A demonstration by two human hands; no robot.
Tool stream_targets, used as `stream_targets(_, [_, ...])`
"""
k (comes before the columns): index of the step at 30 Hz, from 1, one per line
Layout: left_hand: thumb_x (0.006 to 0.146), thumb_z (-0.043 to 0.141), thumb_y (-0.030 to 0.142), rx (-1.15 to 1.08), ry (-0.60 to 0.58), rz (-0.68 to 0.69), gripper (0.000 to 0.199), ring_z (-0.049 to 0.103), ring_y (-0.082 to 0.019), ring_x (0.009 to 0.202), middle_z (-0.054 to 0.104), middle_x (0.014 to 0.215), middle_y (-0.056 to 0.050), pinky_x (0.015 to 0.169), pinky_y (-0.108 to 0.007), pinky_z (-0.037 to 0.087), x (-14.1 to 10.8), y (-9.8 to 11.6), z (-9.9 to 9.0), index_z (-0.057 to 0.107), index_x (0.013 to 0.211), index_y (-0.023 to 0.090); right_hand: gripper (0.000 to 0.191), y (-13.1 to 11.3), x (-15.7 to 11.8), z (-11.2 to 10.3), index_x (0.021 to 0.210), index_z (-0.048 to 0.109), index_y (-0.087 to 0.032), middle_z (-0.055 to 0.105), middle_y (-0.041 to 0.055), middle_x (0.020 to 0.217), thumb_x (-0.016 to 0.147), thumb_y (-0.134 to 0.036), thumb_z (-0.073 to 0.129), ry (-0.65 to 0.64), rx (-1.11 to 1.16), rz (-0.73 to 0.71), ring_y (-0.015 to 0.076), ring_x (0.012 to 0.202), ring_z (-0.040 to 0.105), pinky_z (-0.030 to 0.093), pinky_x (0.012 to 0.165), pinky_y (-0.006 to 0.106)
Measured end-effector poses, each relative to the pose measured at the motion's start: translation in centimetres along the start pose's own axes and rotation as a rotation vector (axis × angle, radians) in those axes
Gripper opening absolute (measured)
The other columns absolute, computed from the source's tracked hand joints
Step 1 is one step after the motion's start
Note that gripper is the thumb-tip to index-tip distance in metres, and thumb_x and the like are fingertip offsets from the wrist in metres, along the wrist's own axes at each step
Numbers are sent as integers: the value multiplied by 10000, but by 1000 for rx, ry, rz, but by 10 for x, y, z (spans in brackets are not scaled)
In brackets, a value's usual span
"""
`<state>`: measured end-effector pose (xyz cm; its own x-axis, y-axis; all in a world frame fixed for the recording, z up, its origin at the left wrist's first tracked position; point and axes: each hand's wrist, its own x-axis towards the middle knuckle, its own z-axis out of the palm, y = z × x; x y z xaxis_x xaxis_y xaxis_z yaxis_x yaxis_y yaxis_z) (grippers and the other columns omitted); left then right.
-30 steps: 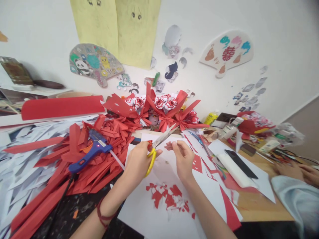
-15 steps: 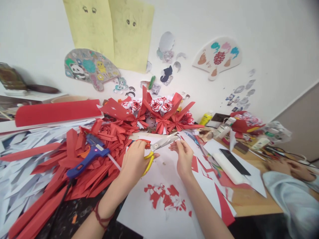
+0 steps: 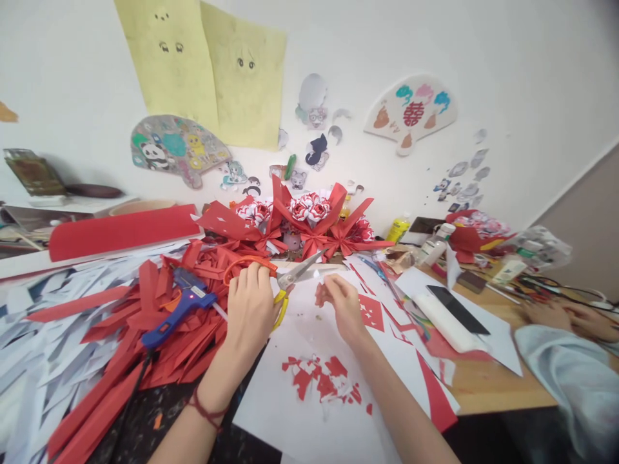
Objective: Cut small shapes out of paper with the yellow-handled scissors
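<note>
My left hand [image 3: 250, 308] is wrapped round the handles of scissors [image 3: 296, 276] with one orange and one yellow loop; the blades point up and right and stand apart. Just right of the blades, my right hand [image 3: 339, 301] pinches a small piece of paper [image 3: 316, 274], white where it shows; the rest is hidden by the fingers. Below both hands, red and white paper scraps [image 3: 326, 385] lie on a large white sheet [image 3: 271, 393].
At the left, a blue glue gun [image 3: 178, 316] rests on folded red strips [image 3: 116, 348] beside white strips [image 3: 43, 335]. Red paper bouquets [image 3: 312, 216] stand behind. A phone [image 3: 458, 309] and a person's hands [image 3: 556, 316] are at the right.
The scissors have tilted more upright and their blades have opened, with the orange loop lifted away from the yellow one. My right hand has moved slightly left and the view has shifted.
</note>
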<state>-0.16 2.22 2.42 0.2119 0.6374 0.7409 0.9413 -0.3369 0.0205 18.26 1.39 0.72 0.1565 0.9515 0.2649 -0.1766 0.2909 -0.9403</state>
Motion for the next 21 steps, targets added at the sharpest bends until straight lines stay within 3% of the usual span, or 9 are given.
stream_targets(4, [855,468,420,14,98,-1,382,496,-317,947,563,1094,-206,780,-406,358,-2,-6,-2,551,1037,95,251,-1,-5,5,743,603,-173,628,-4,642,824,-409,583,-72,-65,-34,110,506,557,439,509,248])
stream_targets(10, [847,496,284,-27,257,228,170,508,-274,1072,603,1095,-136,891,-415,330,-6,-18,-3,577,967,194,229,3,-3,1,746,609,-173,613,-8,631,801,-396,608,-39,-59,-39,107,508,531,411,495,237])
stream_targets(14, [820,535,241,-50,320,205,183,505,-271,1076,613,1091,-138,899,-418,328,-6,-21,-2,566,991,187,231,0,-3,0,743,600,-181,595,-21,616,808,-403,594,-3,15,-22,103,491,511,405,500,242])
stream_targets(16, [808,556,242,-62,350,265,167,511,-257,1062,614,1114,-119,903,-414,326,-5,-24,-3,571,971,207,240,-1,-4,1,716,590,-180,588,-23,613,817,-397,587,-8,26,-12,101,504,508,403,515,242])
stream_targets(19, [795,563,214,-55,346,311,132,519,-248,1063,628,1111,-92,901,-406,321,-5,-29,-7,587,924,228,241,0,-3,2,695,579,-176,587,-21,621,821,-381,592,-30,23,4,97,532,512,390,528,233])
stream_targets(21, [792,548,177,-37,297,420,123,540,-219,1033,647,1069,-55,876,-372,331,-4,-29,-10,590,883,249,246,1,-2,2,700,579,-175,588,-20,618,820,-389,590,-56,26,15,98,517,505,383,517,235])
